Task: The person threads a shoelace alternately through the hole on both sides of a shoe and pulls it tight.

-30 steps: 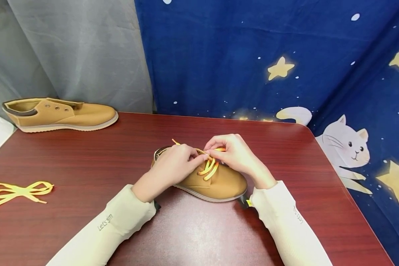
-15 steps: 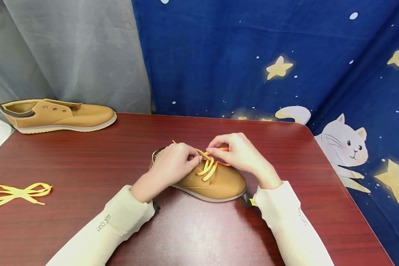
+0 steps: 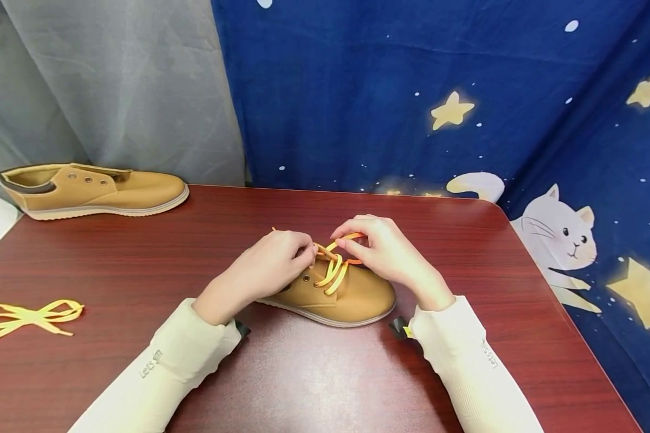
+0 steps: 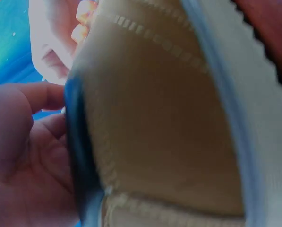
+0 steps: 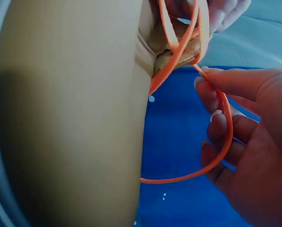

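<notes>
A tan shoe [image 3: 357, 297] stands on the table, toe to the right, with a yellow-orange shoelace [image 3: 334, 273] through its front eyelets. My right hand [image 3: 381, 246] pinches a strand of that lace between thumb and forefinger above the tongue. In the right wrist view the strand [image 5: 229, 127] loops down past the right hand [image 5: 249, 113]. Over the shoe's heel opening is my left hand [image 3: 271, 258], fingers curled, apparently pinching lace; a lace tip sticks out behind it. The left wrist view shows the left hand [image 4: 32, 137] against the dark collar [image 4: 79, 137], its fingertips hidden.
A second tan shoe [image 3: 114, 189], unlaced, sits at the far left corner of the table [image 3: 303, 385]. A bundled yellow shoelace [image 3: 32, 316] lies at the left. Grey [image 3: 141, 78] and blue [image 3: 346, 96] curtains hang behind the table.
My left hand has moved left with the lace tip, uncovering an eyelet. My right hand has drawn a strand slightly away from the shoe and then back left, and its loop looks larger.
</notes>
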Demonstrator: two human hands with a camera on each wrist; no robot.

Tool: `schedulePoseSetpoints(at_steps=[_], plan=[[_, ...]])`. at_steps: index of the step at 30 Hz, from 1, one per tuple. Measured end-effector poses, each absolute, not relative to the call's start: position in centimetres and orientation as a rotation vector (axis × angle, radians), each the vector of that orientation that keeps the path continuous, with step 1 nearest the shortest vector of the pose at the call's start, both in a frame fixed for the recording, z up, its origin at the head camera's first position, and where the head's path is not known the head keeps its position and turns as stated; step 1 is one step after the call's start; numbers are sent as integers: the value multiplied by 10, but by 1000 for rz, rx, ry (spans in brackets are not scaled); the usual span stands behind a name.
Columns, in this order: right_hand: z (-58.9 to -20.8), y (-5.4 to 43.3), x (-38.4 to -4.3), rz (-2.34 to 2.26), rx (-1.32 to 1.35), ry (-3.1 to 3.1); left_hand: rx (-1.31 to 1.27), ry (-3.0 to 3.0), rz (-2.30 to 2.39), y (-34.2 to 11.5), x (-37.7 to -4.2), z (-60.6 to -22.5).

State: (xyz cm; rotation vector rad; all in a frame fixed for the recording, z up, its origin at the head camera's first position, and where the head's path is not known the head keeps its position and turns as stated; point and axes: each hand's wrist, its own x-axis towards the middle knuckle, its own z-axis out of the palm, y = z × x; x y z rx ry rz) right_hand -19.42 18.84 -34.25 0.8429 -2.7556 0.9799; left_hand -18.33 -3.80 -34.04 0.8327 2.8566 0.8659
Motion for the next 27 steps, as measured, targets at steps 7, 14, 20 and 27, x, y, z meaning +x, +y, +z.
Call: schedulePoseSetpoints(at_steps=[7,14,20,27], plan=[[-344,190,-194,1012,844,-2778,885,2794,901,-56,-184,-329],[-340,192,-195,1111,711,-2814,861,2854,873,-73,-174,-318],[-340,191,-196,1254,743,-2786,878,2903,861,-89,-161,-315],[-340,192,-197,1351,737,-2776,891,2923,883,-109,-145,-316]])
